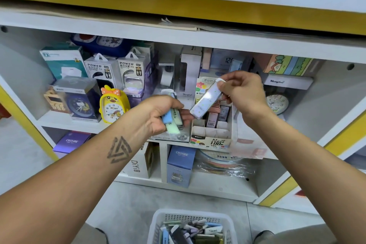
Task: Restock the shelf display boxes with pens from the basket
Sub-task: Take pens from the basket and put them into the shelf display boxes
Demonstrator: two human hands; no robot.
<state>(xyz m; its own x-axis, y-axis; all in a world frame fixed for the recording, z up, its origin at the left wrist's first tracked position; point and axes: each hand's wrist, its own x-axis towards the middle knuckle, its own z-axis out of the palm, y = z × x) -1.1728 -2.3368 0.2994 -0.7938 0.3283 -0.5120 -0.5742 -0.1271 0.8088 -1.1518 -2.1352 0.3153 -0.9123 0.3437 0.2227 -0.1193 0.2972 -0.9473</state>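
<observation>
White shelving packed with boxed clocks and power banks fills the frame. At centre, the right hand (244, 93) pinches the top end of a speckled white pen case (206, 101), tilted over the divided display box (211, 134). Left of centre, the left hand (160, 113) holds a grip curled round a bundle of blue and green pens (172, 121). More stock lies in the basket (156, 228) at bottom centre. Pinched only at its end, the case could swing, miss its slot or knock neighbouring stock; the bundle could slip.
</observation>
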